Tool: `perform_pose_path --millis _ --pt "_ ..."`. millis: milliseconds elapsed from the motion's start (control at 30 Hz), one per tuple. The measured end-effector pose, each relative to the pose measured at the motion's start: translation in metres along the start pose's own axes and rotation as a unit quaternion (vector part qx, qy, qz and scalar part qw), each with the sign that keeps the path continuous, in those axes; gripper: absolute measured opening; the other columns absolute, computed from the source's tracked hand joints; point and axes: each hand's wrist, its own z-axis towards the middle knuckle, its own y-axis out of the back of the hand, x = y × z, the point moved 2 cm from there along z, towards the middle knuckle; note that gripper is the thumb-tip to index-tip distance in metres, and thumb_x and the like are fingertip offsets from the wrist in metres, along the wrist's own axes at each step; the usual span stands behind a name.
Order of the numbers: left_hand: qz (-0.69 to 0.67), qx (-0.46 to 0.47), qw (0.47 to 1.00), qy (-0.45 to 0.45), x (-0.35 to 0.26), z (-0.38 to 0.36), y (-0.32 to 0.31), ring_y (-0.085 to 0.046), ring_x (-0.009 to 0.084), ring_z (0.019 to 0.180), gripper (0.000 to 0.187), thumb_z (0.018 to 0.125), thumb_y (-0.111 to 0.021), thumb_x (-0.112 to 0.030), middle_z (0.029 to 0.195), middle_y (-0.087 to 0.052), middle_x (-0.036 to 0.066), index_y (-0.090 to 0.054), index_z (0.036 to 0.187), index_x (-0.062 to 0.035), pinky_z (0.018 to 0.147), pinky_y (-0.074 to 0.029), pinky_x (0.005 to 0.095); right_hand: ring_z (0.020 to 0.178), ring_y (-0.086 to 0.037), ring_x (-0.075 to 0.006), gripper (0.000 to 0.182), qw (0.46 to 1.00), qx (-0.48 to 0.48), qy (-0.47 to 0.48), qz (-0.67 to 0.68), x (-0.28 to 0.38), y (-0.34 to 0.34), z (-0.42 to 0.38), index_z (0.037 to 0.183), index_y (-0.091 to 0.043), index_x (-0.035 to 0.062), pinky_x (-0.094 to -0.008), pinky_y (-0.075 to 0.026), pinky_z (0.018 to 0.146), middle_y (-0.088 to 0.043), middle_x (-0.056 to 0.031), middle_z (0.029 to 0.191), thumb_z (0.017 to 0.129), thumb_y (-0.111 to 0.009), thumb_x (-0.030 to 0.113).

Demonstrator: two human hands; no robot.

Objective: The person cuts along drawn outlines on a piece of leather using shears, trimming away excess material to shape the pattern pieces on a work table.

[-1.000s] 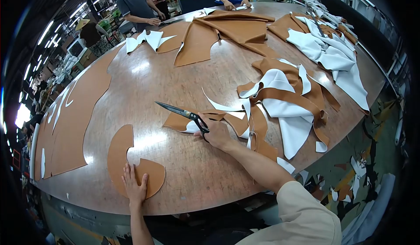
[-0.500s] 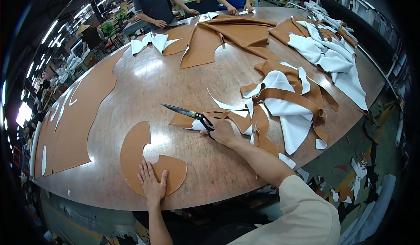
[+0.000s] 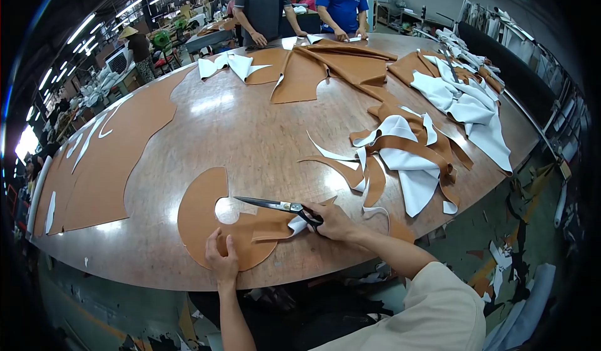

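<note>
A C-shaped piece of tan leather-like sheet [image 3: 200,207] lies flat near the table's front edge. My left hand [image 3: 222,258] rests on its lower part, thumb apart from the bent fingers, holding nothing. Black-handled scissors [image 3: 269,204] are in my right hand [image 3: 332,223], their blades pointing left and looking closed. Beneath the scissors, a tan offcut [image 3: 272,226] with a white underside overlaps the right part of the C-shaped piece. It runs back to my right hand; whether the fingers also pinch it is hidden.
Tangled tan and white offcuts [image 3: 407,157] lie to the right, with more white-backed material [image 3: 463,97] behind. A large tan sheet [image 3: 113,169] covers the table's left side. Across the table stand two people, one in a dark shirt [image 3: 261,10], one in a blue shirt [image 3: 342,3].
My right hand has moved closer and slightly right with the scissors. The tan offcut has come from beside the pile onto the C-shaped piece. My left hand's fingers have bent from lying flat.
</note>
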Motion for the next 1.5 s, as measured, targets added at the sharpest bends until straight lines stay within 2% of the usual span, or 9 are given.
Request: perform_pose_path --millis 167,367,500,767,867,967,1167,1300,1500 --pt "-0.014 -0.005 1.000 -0.015 0.009 -0.003 -0.002 -0.069 0.0364 0.109 0.030 0.099 -0.070 -0.016 0.116 -0.070 0.021 -0.068 0.121 0.0035 0.096 -0.055 0.0433 0.078 -0.063 -0.0141 0.070 0.995 0.000 0.041 0.095 -0.007 0.001 0.016 0.150 -0.056 0.0088 -0.0302 -0.053 0.077 -0.072 -0.0074 0.088 0.085 -0.080 0.007" --pt "-0.013 -0.011 0.998 -0.054 0.010 -0.005 -0.001 -0.069 0.0360 0.102 0.024 0.095 -0.073 -0.016 0.108 -0.071 0.019 -0.070 0.112 0.0015 0.091 -0.055 0.0435 0.073 -0.058 -0.0121 0.065 0.993 -0.048 0.046 0.100 -0.011 -0.016 0.074 0.145 -0.059 0.0082 -0.0282 -0.048 0.070 -0.063 -0.0012 0.079 0.084 -0.081 0.008" --pt "0.070 0.017 0.990 -0.124 -0.002 -0.005 -0.004 -0.069 0.0349 0.097 0.019 0.094 -0.073 -0.014 0.102 -0.071 0.017 -0.071 0.106 0.0005 0.086 -0.055 0.0426 0.091 -0.070 -0.0256 0.065 0.989 -0.052 0.098 0.097 -0.020 -0.021 0.119 0.142 -0.061 0.0097 -0.0378 -0.055 0.085 -0.074 -0.0132 0.097 0.079 -0.076 0.007" --pt "0.110 0.041 0.986 -0.118 -0.010 -0.008 -0.009 -0.068 0.0348 0.094 0.014 0.093 -0.075 -0.011 0.099 -0.071 0.017 -0.072 0.100 0.0005 0.086 -0.054 0.0425 0.091 -0.072 -0.0381 0.058 0.993 0.009 0.097 0.071 -0.023 -0.028 0.170 0.131 -0.066 0.0088 -0.0455 -0.055 0.078 -0.075 -0.0190 0.097 0.075 -0.078 0.011" --pt "0.148 0.012 0.976 -0.158 -0.020 -0.010 -0.011 -0.068 0.0356 0.097 0.013 0.089 -0.077 -0.012 0.100 -0.072 0.015 -0.074 0.097 -0.0025 0.089 -0.054 0.0460 0.086 -0.070 -0.0401 0.048 0.991 -0.004 0.100 0.084 -0.027 -0.030 0.168 0.119 -0.067 0.0070 -0.0476 -0.053 0.075 -0.072 -0.0199 0.090 0.072 -0.078 0.010" --pt "0.239 0.016 0.928 -0.285 -0.043 -0.030 -0.022 -0.067 0.0333 0.103 0.010 0.085 -0.079 -0.013 0.099 -0.072 0.010 -0.075 0.093 -0.0079 0.095 -0.052 0.0495 0.082 -0.069 -0.0390 0.056 0.993 0.037 0.108 -0.005 -0.044 -0.042 0.182 0.131 -0.064 0.0128 -0.0465 -0.054 0.073 -0.072 -0.0168 0.087 0.077 -0.078 0.015" --pt "0.020 0.293 0.911 -0.289 -0.159 -0.077 -0.117 -0.067 0.0337 0.116 0.034 0.085 -0.083 -0.026 0.119 -0.070 0.011 -0.076 0.114 -0.0102 0.101 -0.053 0.0478 0.089 -0.070 -0.0385 0.037 0.992 0.029 0.114 0.039 -0.044 -0.046 0.185 0.111 -0.069 0.0077 -0.0460 -0.054 0.078 -0.073 -0.0193 0.094 0.075 -0.077 0.010" --pt "0.029 0.371 0.897 -0.239 -0.185 -0.092 -0.165 -0.050 0.0359 0.141 0.063 0.090 -0.079 -0.043 0.150 -0.054 0.016 -0.061 0.142 -0.0128 0.119 -0.038 0.0512 0.071 -0.067 -0.0350 0.030 0.992 0.003 0.075 0.098 -0.048 -0.051 0.182 0.098 -0.070 0.0047 -0.0448 -0.052 0.067 -0.070 -0.0172 0.076 0.071 -0.079 0.012" --pt "0.087 0.440 0.853 -0.266 -0.185 -0.098 -0.172 -0.030 0.0317 0.158 0.085 0.094 -0.063 -0.065 0.167 -0.037 0.015 -0.043 0.160 -0.0162 0.128 -0.018 0.0581 0.076 -0.066 -0.0115 0.057 0.962 -0.003 -0.018 0.274 -0.020 0.016 0.170 0.128 -0.069 -0.0063 -0.0281 -0.052 0.069 -0.074 -0.0054 0.088 0.076 -0.087 0.005"
